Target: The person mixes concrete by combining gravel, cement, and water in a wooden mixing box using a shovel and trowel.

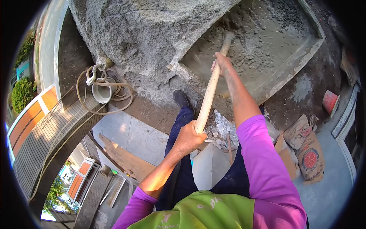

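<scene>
A long wooden handle (208, 100) slants up and away from me, its far end reaching into wet grey mortar (244, 49) inside a shallow mixing tray (293, 69). My left hand (189, 136) is wrapped round the near end of the handle, above my legs. Farther up, my right hand (221, 63) grips the same handle close to the tray's near edge. The tool's head is hidden in the mortar. Coarse gravel lies in the tray's far part.
A big heap of grey sand (141, 34) rises left of the tray. A coiled hose (127, 100) and a bucket (102, 93) sit at the left. Rubble (225, 128) lies between my feet. Cement bags (310, 156) and a red bucket (330, 101) are at the right.
</scene>
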Demonstrator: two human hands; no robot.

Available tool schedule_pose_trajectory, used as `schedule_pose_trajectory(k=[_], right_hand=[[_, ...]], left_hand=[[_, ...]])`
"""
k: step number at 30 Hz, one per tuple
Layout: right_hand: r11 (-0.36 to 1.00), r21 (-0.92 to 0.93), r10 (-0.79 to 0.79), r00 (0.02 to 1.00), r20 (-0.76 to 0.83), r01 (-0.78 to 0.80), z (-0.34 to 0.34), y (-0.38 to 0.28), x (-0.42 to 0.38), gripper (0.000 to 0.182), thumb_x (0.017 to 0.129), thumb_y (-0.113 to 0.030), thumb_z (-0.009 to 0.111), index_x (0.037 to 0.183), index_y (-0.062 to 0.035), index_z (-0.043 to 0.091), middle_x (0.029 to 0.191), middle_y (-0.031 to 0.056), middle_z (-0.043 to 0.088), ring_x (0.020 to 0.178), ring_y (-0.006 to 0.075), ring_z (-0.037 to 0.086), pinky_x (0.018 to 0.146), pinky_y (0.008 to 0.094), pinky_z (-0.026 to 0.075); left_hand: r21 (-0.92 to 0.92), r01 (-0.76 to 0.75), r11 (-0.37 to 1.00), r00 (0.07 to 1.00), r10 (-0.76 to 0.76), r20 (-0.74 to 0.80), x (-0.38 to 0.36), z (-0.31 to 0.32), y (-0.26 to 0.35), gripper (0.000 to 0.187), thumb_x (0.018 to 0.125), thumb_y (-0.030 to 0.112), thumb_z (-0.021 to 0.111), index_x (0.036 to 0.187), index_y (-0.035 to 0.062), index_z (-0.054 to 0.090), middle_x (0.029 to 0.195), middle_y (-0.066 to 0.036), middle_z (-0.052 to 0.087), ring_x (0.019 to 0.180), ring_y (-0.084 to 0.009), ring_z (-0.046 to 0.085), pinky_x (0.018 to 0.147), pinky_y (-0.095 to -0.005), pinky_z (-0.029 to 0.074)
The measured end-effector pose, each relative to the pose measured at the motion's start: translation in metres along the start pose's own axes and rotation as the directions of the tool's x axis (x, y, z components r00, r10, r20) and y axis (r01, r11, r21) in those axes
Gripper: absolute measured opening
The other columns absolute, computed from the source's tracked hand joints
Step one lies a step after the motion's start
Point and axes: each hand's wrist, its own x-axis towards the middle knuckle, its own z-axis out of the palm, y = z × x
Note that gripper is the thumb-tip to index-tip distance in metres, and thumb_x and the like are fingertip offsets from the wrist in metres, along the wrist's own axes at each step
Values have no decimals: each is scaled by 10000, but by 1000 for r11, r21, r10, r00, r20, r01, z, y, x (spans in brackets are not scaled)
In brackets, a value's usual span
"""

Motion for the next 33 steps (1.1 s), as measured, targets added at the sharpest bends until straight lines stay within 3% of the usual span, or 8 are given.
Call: schedule_pose_trajectory(k=[9, 14, 19, 21, 23, 25, 28, 33], right_hand=[[935, 281, 154, 962, 224, -215, -41, 21, -39, 205, 917, -210, 640, 886, -80, 484, 655, 43, 475, 542, 183, 495, 492, 363, 478], [884, 439, 58, 968, 244, -163, -79, -26, -83, 236, 896, -213, 666, 860, -95, 465, 650, 48, 491, 522, 191, 499, 489, 369, 473], [938, 302, -176, 984, -6, 170, -115, -104, -123, 250, 890, -214, 674, 935, -19, 525, 670, 70, 530, 518, 192, 550, 461, 382, 510], [926, 203, -304, 948, -97, 318, -136, -145, -127, 291, 878, -217, 673, 944, 13, 508, 683, 92, 546, 499, 204, 570, 437, 381, 514], [888, 87, -432, 883, -184, 452, -166, -185, -128, 300, 884, -224, 691, 985, -3, 517, 681, 62, 531, 538, 168, 561, 446, 354, 513], [887, 24, -441, 862, -252, 461, -195, -220, -122, 324, 877, -229, 696, 1018, -3, 513, 718, 69, 544, 538, 171, 564, 443, 358, 513], [896, -109, -443, 844, -303, 431, -239, -242, -75, 335, 869, -233, 689, 1006, 29, 532, 741, 90, 556, 528, 189, 569, 451, 381, 520], [957, -138, -287, 903, -321, 255, -263, -186, -7, 358, 864, -244, 686, 1029, 44, 551, 760, 102, 572, 545, 206, 583, 473, 404, 540]], left_hand=[[213, 39, 976, 999, -30, -44, -69, 10, 67, 241, 792, 153, 690, 913, -32, 593, 745, -215, 633, 693, -296, 657, 670, -427, 516], [340, -40, 939, 999, 38, 12, -107, 15, 119, 274, 796, 155, 709, 960, -37, 603, 720, -234, 613, 661, -299, 650, 648, -418, 511], [217, -145, 965, 986, 123, 114, -58, 39, 87, 263, 798, 127, 718, 982, -21, 602, 751, -195, 639, 670, -248, 652, 653, -399, 514], [101, -292, 951, 953, 281, 111, -11, 69, 66, 294, 794, 131, 713, 1024, -17, 607, 766, -165, 653, 664, -237, 636, 654, -401, 520], [151, -355, 923, 921, 317, 227, 27, 98, 75, 354, 791, 166, 710, 1072, -33, 629, 766, -178, 649, 689, -235, 634, 679, -393, 523], [-32, -428, 903, 878, 424, 223, 51, 132, 102, 354, 782, 160, 710, 1044, -59, 615, 743, -127, 617, 685, -206, 606, 671, -374, 511], [-273, -293, 916, 866, 375, 330, 76, 171, 130, 351, 782, 145, 700, 1058, -55, 618, 737, -45, 585, 610, -142, 555, 585, -338, 467], [-296, -226, 928, 899, 315, 303, 78, 189, 116, 254, 797, 124, 662, 987, -32, 599, 699, -23, 548, 565, -119, 541, 507, -313, 426]])
